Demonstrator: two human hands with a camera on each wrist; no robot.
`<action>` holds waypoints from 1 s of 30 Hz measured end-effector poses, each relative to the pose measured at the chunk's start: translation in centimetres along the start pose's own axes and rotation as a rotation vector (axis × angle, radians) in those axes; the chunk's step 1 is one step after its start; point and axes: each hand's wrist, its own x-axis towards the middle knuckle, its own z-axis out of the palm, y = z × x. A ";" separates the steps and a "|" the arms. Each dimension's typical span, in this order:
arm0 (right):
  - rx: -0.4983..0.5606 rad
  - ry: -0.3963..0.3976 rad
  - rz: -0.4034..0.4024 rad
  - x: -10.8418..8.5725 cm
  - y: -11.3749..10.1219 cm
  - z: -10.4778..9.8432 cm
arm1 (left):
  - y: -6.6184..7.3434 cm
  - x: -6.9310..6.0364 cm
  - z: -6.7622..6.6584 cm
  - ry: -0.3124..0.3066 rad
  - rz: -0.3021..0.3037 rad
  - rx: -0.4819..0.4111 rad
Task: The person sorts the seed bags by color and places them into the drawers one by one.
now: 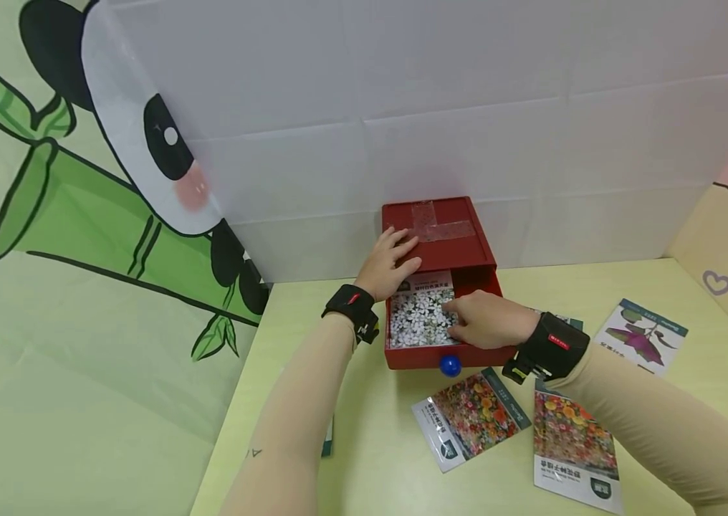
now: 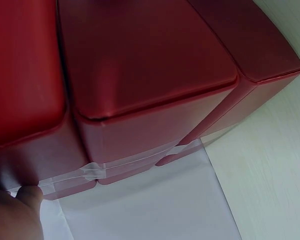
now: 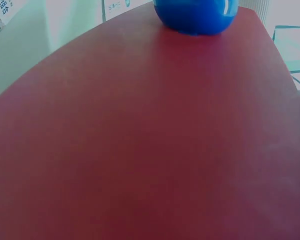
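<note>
A red box [image 1: 441, 247] stands against the back wall, its front drawer [image 1: 425, 357] pulled out, with a blue knob [image 1: 450, 365] on the drawer front. Inside the drawer lies a seed packet [image 1: 420, 319] printed with white flowers. My right hand [image 1: 494, 319] reaches over the drawer's right side and pinches the packet's right edge between thumb and forefinger. Spread over the box's top left edge, my left hand [image 1: 385, 266] rests with its fingers on the lid. The right wrist view shows mostly the red drawer front and the knob [image 3: 196, 15], with the fingers hidden.
Two seed packets with bright mixed flowers, one [image 1: 473, 419] before the drawer and another [image 1: 575, 448] under my right forearm, lie on the table [image 1: 364, 459]. A packet with a purple plant [image 1: 641, 337] is farther right. Clear tape [image 2: 125, 165] runs along the box.
</note>
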 end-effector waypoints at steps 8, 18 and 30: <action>0.009 0.072 0.007 -0.5 -0.8 0.4 | -0.1 -0.4 -0.1 -0.004 0.015 -0.021; 0.050 0.126 0.018 -1.2 -1.7 0.7 | -0.1 -1.0 -0.2 -0.016 0.027 -0.020; 0.176 0.257 0.033 -4.1 -1.8 -1.6 | 0.0 -1.6 -0.5 -0.013 0.045 -0.044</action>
